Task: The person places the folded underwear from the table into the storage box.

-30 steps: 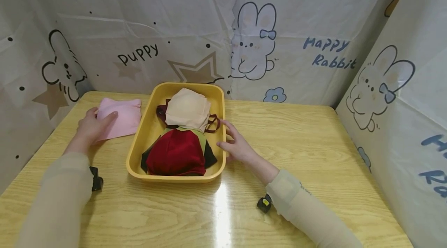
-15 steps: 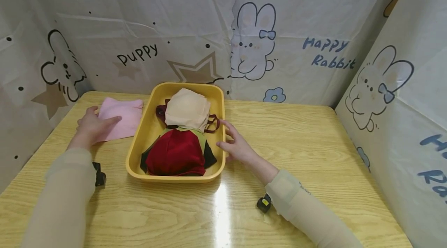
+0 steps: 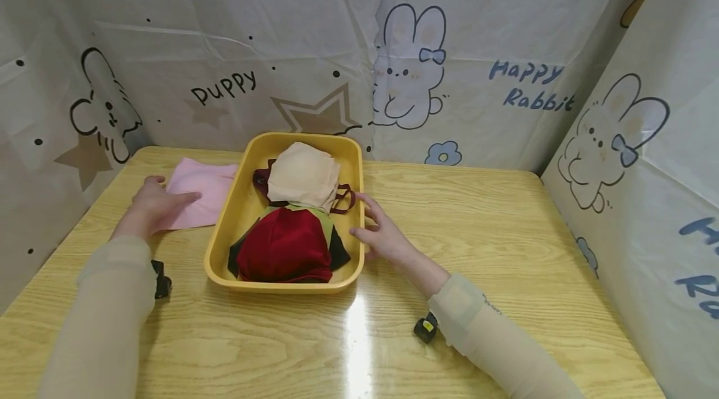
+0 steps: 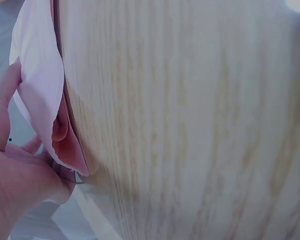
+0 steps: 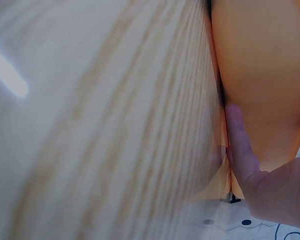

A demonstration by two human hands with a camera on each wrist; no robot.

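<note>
A pink folded cloth (image 3: 209, 185) lies flat on the table, left of a yellow tray (image 3: 281, 288). My left hand (image 3: 147, 206) holds its near left part, the thumb on top; in the left wrist view the other fingers reach round to its far side, partly hidden by the fabric (image 4: 37, 75). At the tray's right wall, my right hand (image 3: 386, 235) rests with its fingers fairly straight. One fingertip and the thumb touch near the rim, and the right wrist view shows a finger (image 5: 241, 142) along the outer wall.
In the tray lie a beige folded cloth (image 3: 303, 175) over dark maroon fabric with a loop strap (image 3: 344, 200), and a dark red cloth (image 3: 283, 248) over green and black fabric. A printed white sheet (image 3: 314, 43) stands behind the table (image 3: 460, 230).
My left hand has shifted slightly right, and the pink folded cloth has slid right with it, closer to the tray. My right hand and the tray stay in place.
</note>
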